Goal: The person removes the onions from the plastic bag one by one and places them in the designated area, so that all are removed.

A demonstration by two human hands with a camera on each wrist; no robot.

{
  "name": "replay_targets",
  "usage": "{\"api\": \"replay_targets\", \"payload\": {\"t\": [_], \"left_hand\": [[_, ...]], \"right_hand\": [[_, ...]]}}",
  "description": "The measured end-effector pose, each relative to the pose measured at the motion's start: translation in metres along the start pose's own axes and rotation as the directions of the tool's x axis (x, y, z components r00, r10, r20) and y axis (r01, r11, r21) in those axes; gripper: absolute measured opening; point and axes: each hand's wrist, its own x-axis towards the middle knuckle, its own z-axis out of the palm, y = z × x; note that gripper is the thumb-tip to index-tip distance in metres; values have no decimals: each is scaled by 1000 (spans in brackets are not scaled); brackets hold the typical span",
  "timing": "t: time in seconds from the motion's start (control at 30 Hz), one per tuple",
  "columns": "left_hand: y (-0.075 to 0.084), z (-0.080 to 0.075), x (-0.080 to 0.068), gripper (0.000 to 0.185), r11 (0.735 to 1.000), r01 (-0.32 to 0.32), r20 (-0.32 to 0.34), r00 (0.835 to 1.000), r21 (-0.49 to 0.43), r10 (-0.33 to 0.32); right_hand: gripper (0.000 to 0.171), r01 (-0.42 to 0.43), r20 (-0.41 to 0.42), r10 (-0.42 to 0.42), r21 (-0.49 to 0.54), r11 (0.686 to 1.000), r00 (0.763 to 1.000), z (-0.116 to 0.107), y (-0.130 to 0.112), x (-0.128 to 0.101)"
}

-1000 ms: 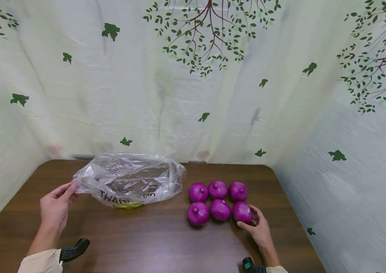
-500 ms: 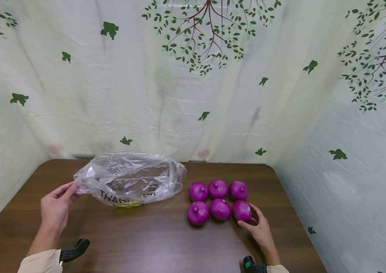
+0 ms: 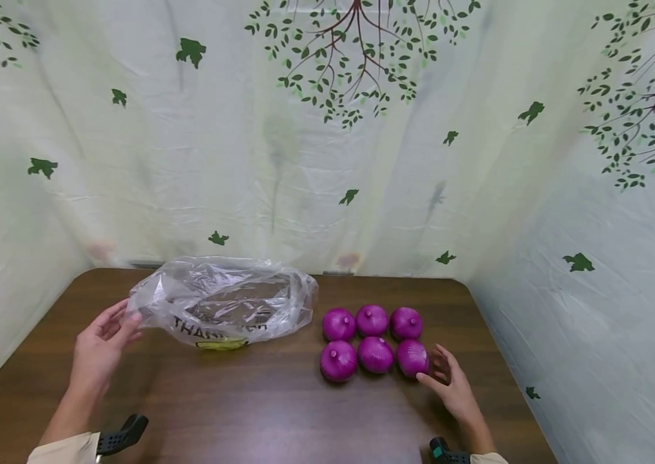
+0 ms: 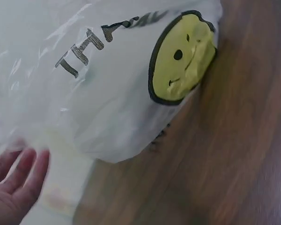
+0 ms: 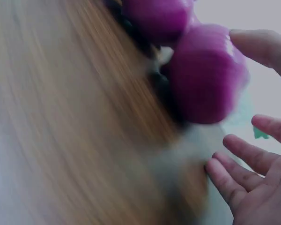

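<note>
Bag: clear plastic bag lay empty, far left on table | Onions: all six purple onions sat outside it, right | left hand loose-fingered beside bag edge | right hand spread, fingertips by nearest-right onion, gripping nothing.

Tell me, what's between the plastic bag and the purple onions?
Nothing: only bare brown table shows between the plastic bag and the purple onions in the head view.
</note>
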Motion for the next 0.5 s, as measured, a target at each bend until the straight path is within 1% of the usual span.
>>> {"api": "replay_targets", "payload": {"t": [0.03,0.07,0.1,0.13,0.17,0.2,0.23,0.27,0.33,0.4,0.47,0.5], "left_hand": [[2,-1,-3,53,992,-14,7,1000,125,13],[4,-1,-5,60,967,-45,15,999,251,43],[6,-2,-7,66,926,-90,26,996,366,87],[7,-3,-10,71,874,-142,42,990,465,138],[7,-3,-12,75,826,-196,63,979,529,193],[8,-3,-13,79,785,-255,78,963,564,257],[10,-1,-15,82,745,-312,92,942,590,322],[11,1,-17,84,696,-371,103,913,615,395],[16,7,-21,86,608,-453,142,861,652,489],[22,19,-25,84,500,-539,204,791,678,576],[29,34,-28,85,374,-609,293,721,699,628],[32,42,-31,83,320,-630,341,701,708,626]], "right_hand": [[78,-4,1,4,-37,999,1000,-5,-1,0],[77,-6,0,6,-78,997,1000,-11,-2,0],[77,-1,-1,1,-124,992,1000,-17,-3,1],[77,12,-5,-13,-180,984,1000,-23,-4,1],[77,28,-6,-31,-235,972,1000,-29,-5,2],[78,52,-6,-56,-289,956,998,-36,-7,3],[78,82,-4,-88,-344,935,996,-42,-7,5],[78,116,-1,-127,-400,909,992,-47,-9,7],[80,166,3,-192,-514,842,981,-58,-11,11],[84,186,0,-235,-609,771,972,-66,-11,16],[90,182,3,-248,-685,706,969,-73,-11,19],[94,180,8,-248,-710,680,969,-76,-10,21]]}}
